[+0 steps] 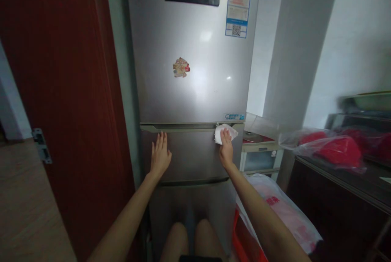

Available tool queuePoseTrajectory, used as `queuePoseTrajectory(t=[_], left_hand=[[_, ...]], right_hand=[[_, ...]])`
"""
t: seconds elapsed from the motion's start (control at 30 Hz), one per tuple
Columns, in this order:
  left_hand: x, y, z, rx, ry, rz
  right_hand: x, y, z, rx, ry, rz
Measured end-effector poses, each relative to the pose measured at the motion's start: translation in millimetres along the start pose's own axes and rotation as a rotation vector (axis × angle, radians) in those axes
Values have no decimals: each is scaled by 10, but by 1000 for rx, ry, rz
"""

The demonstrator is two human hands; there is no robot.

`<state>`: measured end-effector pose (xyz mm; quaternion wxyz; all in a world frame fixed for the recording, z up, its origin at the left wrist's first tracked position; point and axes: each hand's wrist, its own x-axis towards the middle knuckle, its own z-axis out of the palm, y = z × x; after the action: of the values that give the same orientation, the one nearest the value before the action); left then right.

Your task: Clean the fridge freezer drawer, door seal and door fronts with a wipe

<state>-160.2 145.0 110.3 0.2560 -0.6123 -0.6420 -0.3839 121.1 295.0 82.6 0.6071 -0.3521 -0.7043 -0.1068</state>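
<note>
A tall silver fridge (195, 82) stands straight ahead, with a middle drawer (191, 152) below its big upper door. My left hand (160, 155) lies flat on the left part of that drawer front, fingers stretched upward. My right hand (226, 148) presses a white cloth (224, 133) against the drawer's top right corner, just under the handle groove. My knees (191, 237) show at the bottom, close to the lowest drawer.
A dark red door (67, 103) with a metal latch (41, 144) stands open on the left. Right of the fridge sit a small white shelf unit (259, 158), a white plastic bag (281, 213), and a dark counter (345, 176) holding red things in clear bags (330, 148).
</note>
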Motion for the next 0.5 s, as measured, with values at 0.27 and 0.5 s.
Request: queuePoseTrajectory(t=[0.27,0.5], left_hand=[[-278,-376,191,-277,62,-279],[-424,-724,284,-458,112,-441]], right_hand=[[-53,-668,477,104,18,-32],[52,-1317,768,139,-128,-128]])
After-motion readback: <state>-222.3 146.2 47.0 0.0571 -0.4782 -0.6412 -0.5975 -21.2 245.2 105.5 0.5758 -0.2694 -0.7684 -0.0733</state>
